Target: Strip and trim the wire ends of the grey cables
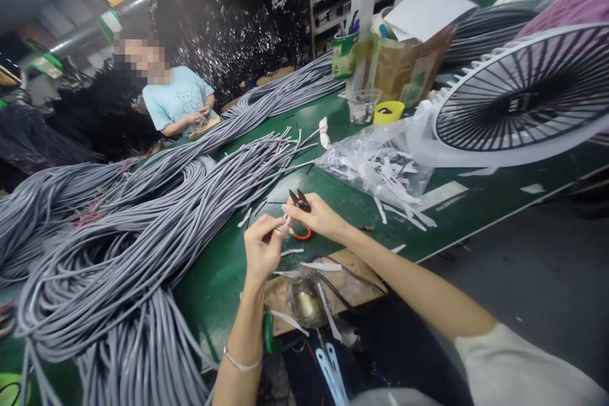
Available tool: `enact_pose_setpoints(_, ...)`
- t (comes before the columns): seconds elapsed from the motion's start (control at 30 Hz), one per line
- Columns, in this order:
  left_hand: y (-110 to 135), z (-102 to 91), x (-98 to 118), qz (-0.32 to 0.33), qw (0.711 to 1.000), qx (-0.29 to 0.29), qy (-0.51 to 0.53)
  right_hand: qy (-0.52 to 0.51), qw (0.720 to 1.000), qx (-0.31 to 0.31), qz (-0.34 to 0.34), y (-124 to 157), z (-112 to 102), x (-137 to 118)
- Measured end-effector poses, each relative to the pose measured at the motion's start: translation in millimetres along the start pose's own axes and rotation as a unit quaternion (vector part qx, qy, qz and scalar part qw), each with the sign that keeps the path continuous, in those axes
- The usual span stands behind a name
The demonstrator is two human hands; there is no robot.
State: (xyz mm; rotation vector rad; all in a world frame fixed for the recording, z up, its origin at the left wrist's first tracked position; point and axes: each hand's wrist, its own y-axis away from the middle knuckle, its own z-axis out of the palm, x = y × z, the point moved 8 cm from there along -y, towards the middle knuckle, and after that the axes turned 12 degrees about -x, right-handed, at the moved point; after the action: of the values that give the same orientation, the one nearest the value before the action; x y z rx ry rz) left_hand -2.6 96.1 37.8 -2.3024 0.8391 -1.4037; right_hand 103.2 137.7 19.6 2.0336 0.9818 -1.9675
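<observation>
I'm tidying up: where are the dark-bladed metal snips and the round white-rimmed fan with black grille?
Dark-bladed metal snips (pixel 302 202): head view, on the blades.
Round white-rimmed fan with black grille (pixel 520 103): head view, on the grille's centre.

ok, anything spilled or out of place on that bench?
Yes, mildly: white strips trail out of the clear plastic bag onto the green table, and more pale strips lie loose across the wooden board. Looks like spill-over, maybe just scrap. No obvious damage visible.
</observation>
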Motion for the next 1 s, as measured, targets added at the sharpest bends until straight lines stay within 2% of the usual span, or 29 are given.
enact_pose_setpoints(0.07, 0.4, -2.1, 1.3, 0.003, 1.0, 0.019, -0.01, -0.013, 1.0, -0.004, -0.009, 3.7, 1.8, -0.5)
enact_pose_setpoints(0.17, 1.3, -4.8, 1.7, -0.013, 0.997, 0.038, -0.063, 0.024, 0.999, -0.014, -0.041, 8.0, 5.1, -5.8)
enact_pose_setpoints(0.3, 2.3, -1.5, 5.7, -0.001, 0.993, 0.014, -0.12, 0.071, 0.996, 0.008, -0.048, 3.7, 2.3, -9.2)
enact_pose_setpoints(0.43, 3.7, -0.9, 9.2, 0.013, 0.995, 0.014, -0.1, 0.028, 0.999, 0.037, -0.005, -0.8, -3.1, -1.5)
enact_pose_setpoints(0.6, 3.8, -6.3, 10.0, -0.023, 0.989, 0.062, -0.135, -0.011, 1.0, 0.006, -0.014, 5.2, 5.5, 0.5)
enact_pose_setpoints(0.67, 3.3, -4.5, 12.0, -0.017, 0.985, 0.058, -0.162, -0.007, 1.0, -0.008, -0.022, 7.1, 8.6, -0.6)
enact_pose_setpoints(0.77, 3.4, 1.8, 16.8, 0.023, 0.981, 0.03, -0.19, 0.004, 1.0, 0.015, -0.02, 7.6, 4.5, -1.0)
enact_pose_setpoints(0.9, 4.7, 3.8, 17.7, 0.044, 0.987, 0.013, -0.151, -0.037, 0.998, 0.053, 0.008, 6.3, -1.5, 7.3)
enact_pose_setpoints(1.0, 5.2, -2.0, 14.5, 0.015, 0.992, 0.043, -0.114, -0.123, 0.992, 0.018, 0.034, 5.5, 8.7, 18.8)
